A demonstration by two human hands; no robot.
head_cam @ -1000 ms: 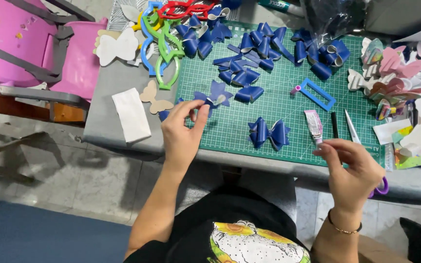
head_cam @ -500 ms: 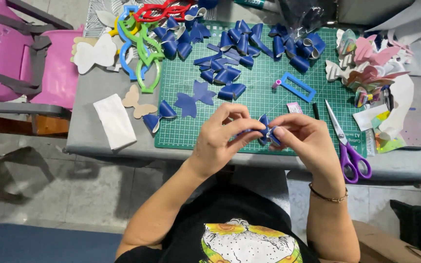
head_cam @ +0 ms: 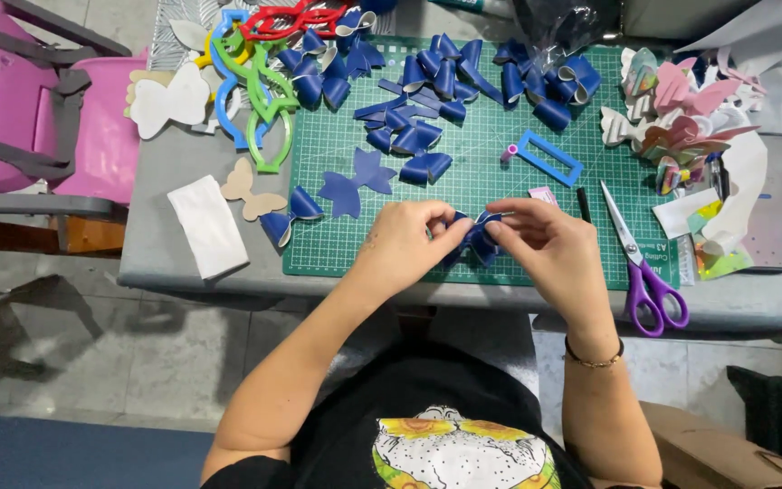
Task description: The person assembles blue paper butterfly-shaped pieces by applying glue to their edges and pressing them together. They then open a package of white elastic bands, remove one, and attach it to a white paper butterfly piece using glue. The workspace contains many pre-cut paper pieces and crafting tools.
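Centrally, low on the green cutting mat (head_cam: 491,190), both hands meet on one blue bow (head_cam: 474,237). The left hand (head_cam: 406,243) has its fingers closed in a pinch on the bow's left loop, and the right hand (head_cam: 547,246) pinches the right loop and the middle. The bow sits between the fingertips, lifted just off the mat at its lower edge, seemingly so the folds stay pressed together while they are shaped (two-handed pinch, thumbs on top).

Counts: one pair of purple-handled scissors (head_cam: 642,267) at lower right, blades pointing up-left, close to the right hand for easy reach. One blue rectangular frame template (head_cam: 549,158) lies right of centre on the mat, with a small pink piece at its left tip. One flat blue cut-out (head_cam: 357,179), unfolded, lies left of centre. One finished blue bow (head_cam: 288,215) sits at the mat's left edge, beside one tan butterfly-shaped template (head_cam: 248,190). One white folded cloth (head_cam: 207,225) lies on the grey table (head_cam: 156,181) at left, off the mat. One black pen (head_cam: 584,204) lies just above the right hand.

The folded blue loops (head_cam: 427,100) are heaped across the top of the mat, overlapping (too many to count exactly, well over a dozen), sorted away from the work spot. Coloured outline templates (head_cam: 260,81) in green, blue and red are stacked at upper left; I make out about four. Pastel bows (head_cam: 672,109) pile at upper right, count unclear. One pink chair (head_cam: 29,100) stands at far left.
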